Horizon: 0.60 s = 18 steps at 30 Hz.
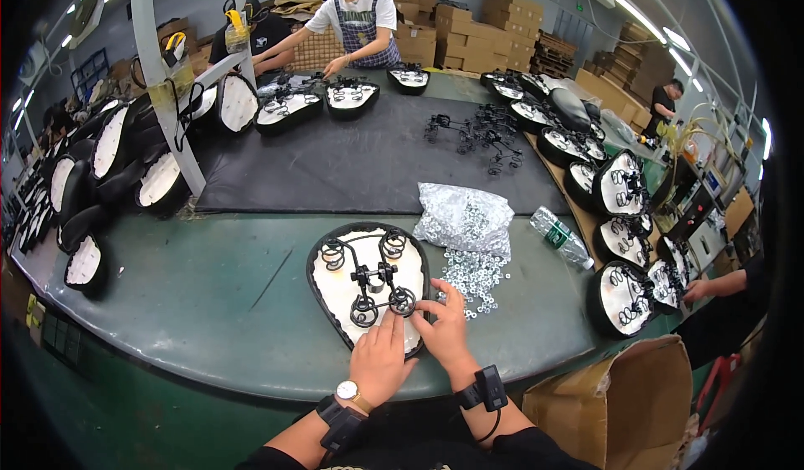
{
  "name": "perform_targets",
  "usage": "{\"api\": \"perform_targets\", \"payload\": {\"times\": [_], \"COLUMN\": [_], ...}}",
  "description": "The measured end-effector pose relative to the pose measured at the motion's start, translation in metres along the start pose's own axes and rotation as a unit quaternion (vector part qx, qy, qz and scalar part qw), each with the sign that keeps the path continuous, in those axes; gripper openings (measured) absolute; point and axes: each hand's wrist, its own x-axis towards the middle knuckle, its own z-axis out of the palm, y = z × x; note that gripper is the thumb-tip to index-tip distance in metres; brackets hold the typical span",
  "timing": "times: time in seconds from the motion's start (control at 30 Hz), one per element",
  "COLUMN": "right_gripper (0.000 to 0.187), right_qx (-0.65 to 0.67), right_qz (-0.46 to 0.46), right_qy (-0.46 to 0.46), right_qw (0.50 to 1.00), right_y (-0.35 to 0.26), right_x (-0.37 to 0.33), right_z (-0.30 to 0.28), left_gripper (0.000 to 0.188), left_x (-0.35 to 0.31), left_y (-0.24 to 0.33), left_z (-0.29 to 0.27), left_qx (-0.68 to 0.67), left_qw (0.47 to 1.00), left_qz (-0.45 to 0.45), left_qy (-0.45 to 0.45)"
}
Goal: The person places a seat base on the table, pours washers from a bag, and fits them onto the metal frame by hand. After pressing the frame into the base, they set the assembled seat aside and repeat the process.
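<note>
A bicycle saddle (337, 282) lies upside down on the green table before me, its pale underside up and its black rim around it. A black spring frame (374, 276) with coil springs rests on that underside. My left hand (381, 363) reaches onto the saddle's near part, fingers stretched out and their tips at the near right coil spring (403, 302). At the right side of the same coil, my right hand (446, 329) has thumb and fingertip closed together; what they hold, if anything, is too small to make out.
Loose metal nuts (473, 282) spill beside a clear plastic bag (466, 219) of nuts. A plastic bottle (561, 237) lies right of them. Spring frames (479, 133) sit on the black mat (335, 164). Saddles (621, 298) line the right edge. A co-worker (360, 26) stands across; a cardboard box (615, 407) is near right.
</note>
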Motion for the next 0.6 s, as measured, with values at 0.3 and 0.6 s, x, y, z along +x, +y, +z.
{"api": "perform_targets", "payload": {"times": [0.3, 0.6], "right_gripper": [0.018, 0.019], "right_qx": [0.127, 0.151], "right_qz": [0.103, 0.165], "right_qy": [-0.023, -0.057], "right_qw": [0.986, 0.973], "right_y": [0.016, 0.003], "right_x": [0.005, 0.010], "right_z": [0.010, 0.018], "left_gripper": [0.099, 0.091], "left_x": [0.010, 0.024], "left_y": [0.001, 0.008], "left_z": [0.002, 0.006], "left_qx": [-0.047, -0.031], "left_qw": [0.998, 0.992], "left_qz": [-0.039, -0.116], "left_qy": [-0.032, -0.030]}}
